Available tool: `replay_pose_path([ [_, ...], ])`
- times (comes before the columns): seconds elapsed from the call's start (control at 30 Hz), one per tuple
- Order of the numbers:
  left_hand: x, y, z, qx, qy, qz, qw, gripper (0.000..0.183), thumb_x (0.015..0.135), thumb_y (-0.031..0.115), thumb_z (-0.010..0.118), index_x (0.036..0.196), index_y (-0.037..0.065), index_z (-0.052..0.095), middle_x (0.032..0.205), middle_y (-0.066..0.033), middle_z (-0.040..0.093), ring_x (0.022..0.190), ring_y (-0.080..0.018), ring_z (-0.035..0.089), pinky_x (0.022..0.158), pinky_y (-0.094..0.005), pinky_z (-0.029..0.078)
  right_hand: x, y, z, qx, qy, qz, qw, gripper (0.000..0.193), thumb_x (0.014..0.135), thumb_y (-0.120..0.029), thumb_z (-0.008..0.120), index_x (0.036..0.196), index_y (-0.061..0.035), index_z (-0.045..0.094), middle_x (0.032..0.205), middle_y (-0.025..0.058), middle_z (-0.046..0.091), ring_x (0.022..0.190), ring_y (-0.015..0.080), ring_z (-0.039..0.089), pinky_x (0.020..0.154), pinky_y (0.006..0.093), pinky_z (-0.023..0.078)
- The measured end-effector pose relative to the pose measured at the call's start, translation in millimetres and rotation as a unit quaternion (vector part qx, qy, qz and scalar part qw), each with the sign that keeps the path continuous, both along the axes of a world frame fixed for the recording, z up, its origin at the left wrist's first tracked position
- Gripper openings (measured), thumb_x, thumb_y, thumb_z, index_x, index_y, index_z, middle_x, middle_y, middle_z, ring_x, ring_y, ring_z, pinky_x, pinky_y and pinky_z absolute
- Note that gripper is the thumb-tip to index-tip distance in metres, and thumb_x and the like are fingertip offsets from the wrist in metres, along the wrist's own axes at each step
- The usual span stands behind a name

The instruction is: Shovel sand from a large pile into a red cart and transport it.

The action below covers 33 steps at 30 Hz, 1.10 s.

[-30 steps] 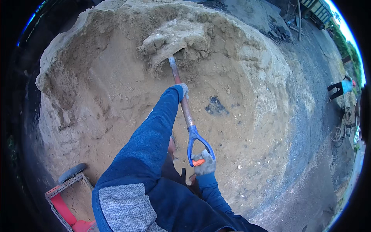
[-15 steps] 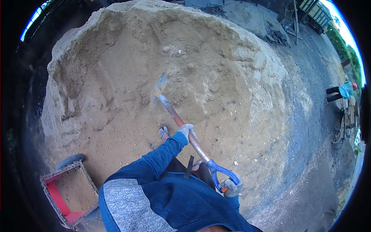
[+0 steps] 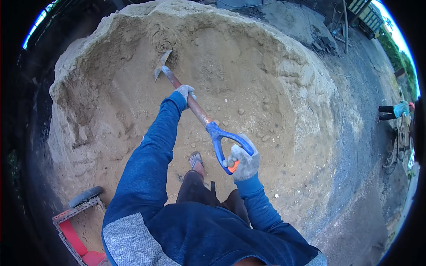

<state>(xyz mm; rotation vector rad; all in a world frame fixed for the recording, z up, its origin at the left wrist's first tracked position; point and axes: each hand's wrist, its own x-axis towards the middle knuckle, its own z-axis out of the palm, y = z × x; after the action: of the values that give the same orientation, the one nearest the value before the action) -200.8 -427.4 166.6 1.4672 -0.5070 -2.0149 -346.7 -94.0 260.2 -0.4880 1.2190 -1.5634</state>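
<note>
Both my hands, in pale gloves, are closed on a shovel. My left hand wraps the shaft a little below the blade. My right hand grips the orange crossbar of the blue D-shaped handle. The metal blade is pushed against the hollowed face of a large sand heap; its middle is hidden in the sand and only its two side edges show. The shaft slants from upper left to lower right in front of me.
At lower left stands a cart with a red inner panel and a black wheel, holding sand. My sandalled foot is on the sandy ground. A person in a light blue top is far right. A truck stands at upper right.
Both hands have pushed the shovel forward and to the left, so its blade has moved up into the heap's face. My arms reach farther out, and the cart sits lower in view.
</note>
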Motion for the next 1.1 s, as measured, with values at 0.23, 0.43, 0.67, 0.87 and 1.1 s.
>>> replay_pose_path([
  [0.23,-32,125,-32,-0.078,-0.072,-0.102,0.989,0.010,0.079,0.014,0.054,0.079,0.004,0.053,0.068,-0.0120,0.052,0.057,-0.0268,0.054,0.052,-0.0396,0.049,8,127,-17,0.070,-0.254,-0.106,0.959,0.023,0.076,-0.011,0.059,0.098,-0.0036,0.055,0.057,0.0045,0.048,0.050,0.0188,0.052,0.056,0.0425,0.051],
  [0.43,-75,335,-100,0.175,-0.013,0.013,0.984,0.011,0.079,0.014,0.057,0.080,0.005,0.049,0.068,-0.0103,0.050,0.062,-0.0253,0.053,0.058,-0.0399,0.049,-73,291,-7,0.126,-0.078,-0.194,0.970,0.046,0.067,-0.007,0.064,0.109,0.0046,0.051,0.060,0.0067,0.053,0.042,0.0169,0.050,0.039,0.0323,0.048],
  [0.67,-52,515,-165,0.334,-0.046,-0.033,0.941,0.017,0.078,0.020,0.059,0.078,0.007,0.048,0.068,-0.0094,0.052,0.063,-0.0262,0.053,0.060,-0.0406,0.048,-60,447,-9,0.245,-0.070,-0.261,0.931,0.043,0.064,-0.002,0.066,0.105,0.0041,0.055,0.067,0.0088,0.058,0.045,0.0178,0.055,0.039,0.0307,0.047],
  [0.87,-50,494,-144,0.228,-0.063,-0.102,0.966,0.016,0.079,0.017,0.057,0.079,0.003,0.050,0.065,-0.0101,0.049,0.054,-0.0296,0.053,0.052,-0.0428,0.050,-5,467,-41,0.225,-0.097,-0.311,0.918,0.036,0.065,-0.003,0.064,0.099,0.0031,0.056,0.065,0.0097,0.057,0.044,0.0195,0.054,0.041,0.0309,0.048],
  [1.1,-92,423,-158,0.125,-0.099,-0.186,0.969,0.020,0.076,0.018,0.061,0.076,0.000,0.051,0.062,-0.0118,0.052,0.051,-0.0293,0.055,0.048,-0.0404,0.050,62,392,-66,0.138,-0.272,-0.397,0.866,0.012,0.073,-0.009,0.062,0.079,-0.0028,0.054,0.056,0.0058,0.048,0.046,0.0199,0.050,0.048,0.0392,0.049],
])
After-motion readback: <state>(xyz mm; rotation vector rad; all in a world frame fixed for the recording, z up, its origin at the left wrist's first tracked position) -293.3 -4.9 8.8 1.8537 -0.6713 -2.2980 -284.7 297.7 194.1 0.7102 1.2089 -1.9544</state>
